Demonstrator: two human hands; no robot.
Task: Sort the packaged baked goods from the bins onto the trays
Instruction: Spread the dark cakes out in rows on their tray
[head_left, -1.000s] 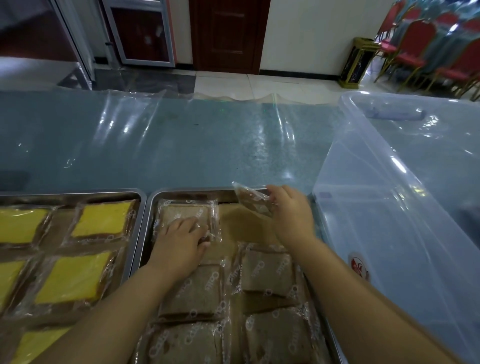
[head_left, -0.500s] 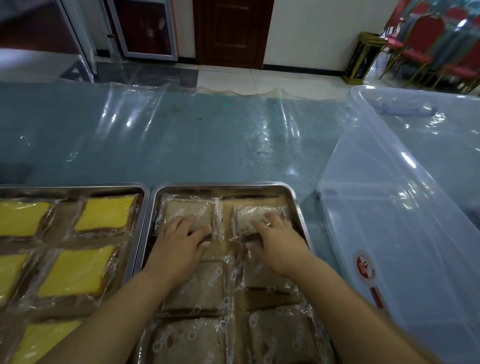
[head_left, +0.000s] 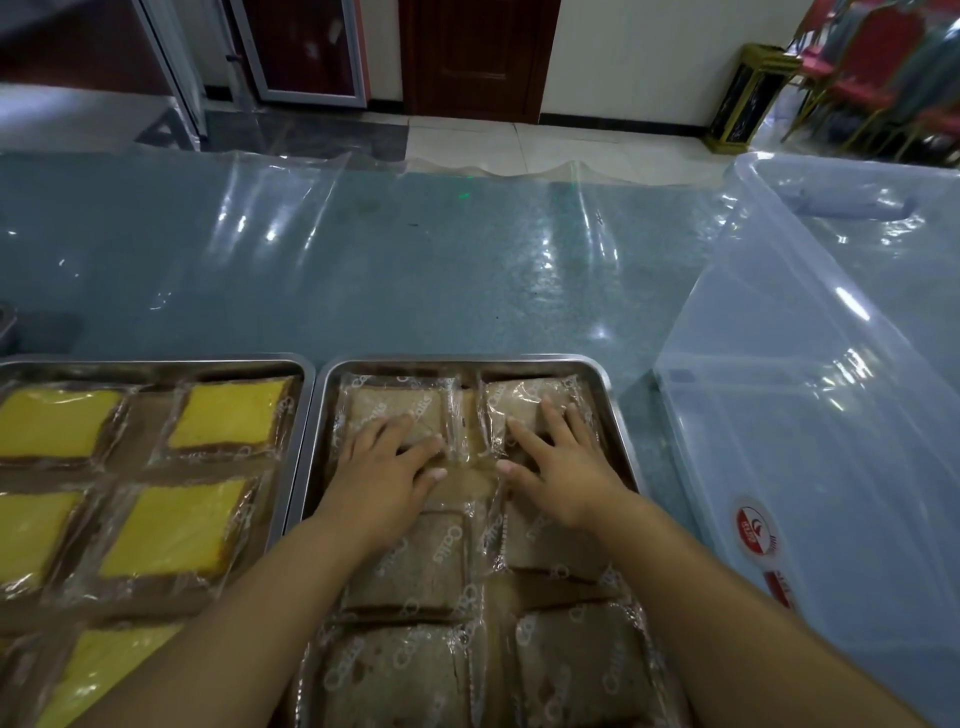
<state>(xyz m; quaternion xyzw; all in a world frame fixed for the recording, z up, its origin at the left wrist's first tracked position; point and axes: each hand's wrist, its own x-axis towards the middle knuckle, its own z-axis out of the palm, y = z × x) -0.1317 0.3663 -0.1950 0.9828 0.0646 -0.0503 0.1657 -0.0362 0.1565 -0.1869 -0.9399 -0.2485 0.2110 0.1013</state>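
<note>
Two steel trays lie side by side at the table's near edge. The right tray (head_left: 613, 384) holds several clear-wrapped brown cake slices in two columns. My left hand (head_left: 382, 470) lies flat, fingers spread, on the far-left brown packet (head_left: 387, 402). My right hand (head_left: 558, 465) lies flat on the far-right brown packet (head_left: 524, 397), which rests in the tray's far right corner. Neither hand grips anything. The left tray (head_left: 156, 366) holds several wrapped yellow cake slices (head_left: 228, 415).
A large clear plastic bin (head_left: 810, 395) stands at the right, tilted, with a red sticker on its near wall; I see no packets in it. The blue-green table (head_left: 363, 270) is covered with wrinkled clear film. Red chairs and a bin stand beyond.
One second ago my right hand held a brown packet above the tray's far right corner. It has since laid it down and now presses flat on it. My left hand stayed on its packet.
</note>
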